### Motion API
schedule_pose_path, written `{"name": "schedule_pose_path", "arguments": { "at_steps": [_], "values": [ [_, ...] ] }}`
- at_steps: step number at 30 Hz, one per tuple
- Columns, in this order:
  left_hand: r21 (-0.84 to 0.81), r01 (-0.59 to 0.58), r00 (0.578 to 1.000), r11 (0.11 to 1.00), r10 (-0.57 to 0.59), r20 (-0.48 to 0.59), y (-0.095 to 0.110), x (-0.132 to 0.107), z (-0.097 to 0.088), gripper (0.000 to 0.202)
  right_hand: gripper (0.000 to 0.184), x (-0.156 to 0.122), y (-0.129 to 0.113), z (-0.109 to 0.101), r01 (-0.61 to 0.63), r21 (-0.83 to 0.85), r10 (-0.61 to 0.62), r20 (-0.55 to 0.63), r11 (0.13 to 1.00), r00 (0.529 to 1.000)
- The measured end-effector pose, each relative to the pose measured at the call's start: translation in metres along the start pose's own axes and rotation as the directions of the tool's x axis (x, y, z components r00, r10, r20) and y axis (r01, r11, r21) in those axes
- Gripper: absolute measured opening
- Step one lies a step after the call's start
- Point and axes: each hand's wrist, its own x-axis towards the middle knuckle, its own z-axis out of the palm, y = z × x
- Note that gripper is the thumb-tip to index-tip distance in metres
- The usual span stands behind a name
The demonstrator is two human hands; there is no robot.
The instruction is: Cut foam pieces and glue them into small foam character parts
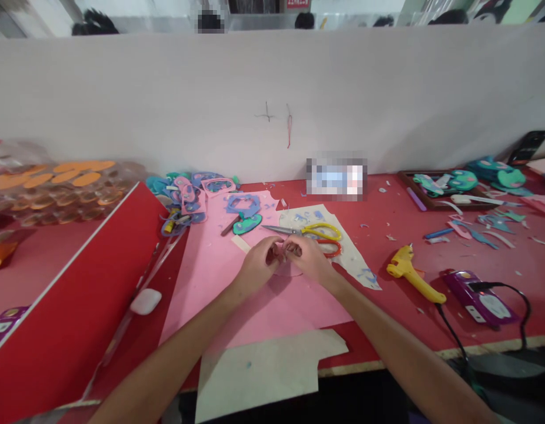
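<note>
Left hand (260, 260): curled, with thumb and fingertips drawn together; I judge that it pinches the pink piece (290, 271) from the left side, but how firmly I cannot tell.
Right hand (312, 259): mirrors this shape, its tips almost meeting those of the left; it seems to pinch the same piece from the right.
Where the piece is: between and just below my fingers, above the pink sheet (237, 312), partly covered, so its full outline I cannot tell.
Forearms (202, 324): they enter from both lower corners and slope inward to each other.
Scissors (299, 232): lying just beyond the hands, orange handle (340, 247) near the right one; a careless push forward could knock them.
Pink on pink: the colours are similar, so a dropped piece might be difficult to find.
Uneven pull: it may bend or tear the piece, I suppose.
Glue gun (411, 274): on the red table (378, 212) at right; if my right forearm swings outward, it could catch the cord (452, 333).
</note>
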Motion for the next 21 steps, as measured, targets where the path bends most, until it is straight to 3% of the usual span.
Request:
{"name": "schedule_pose_path", "arguments": {
  "at_steps": [10,21],
  "values": [
    [0.090,0.020,0.999,0.996,-0.017,-0.037,0.0014,0.0021,0.0035,0.043,0.023,-0.0010,-0.0015,0.0015,-0.012,-0.069,0.011,-0.005,0.998,1.000],
    [0.117,0.008,0.999,0.993,-0.003,-0.041,0.0053,0.0022,0.0049,0.028,0.022,-0.0010,-0.0020,0.0019,-0.023,-0.094,0.021,-0.021,0.995,1.000]
  ]
}}
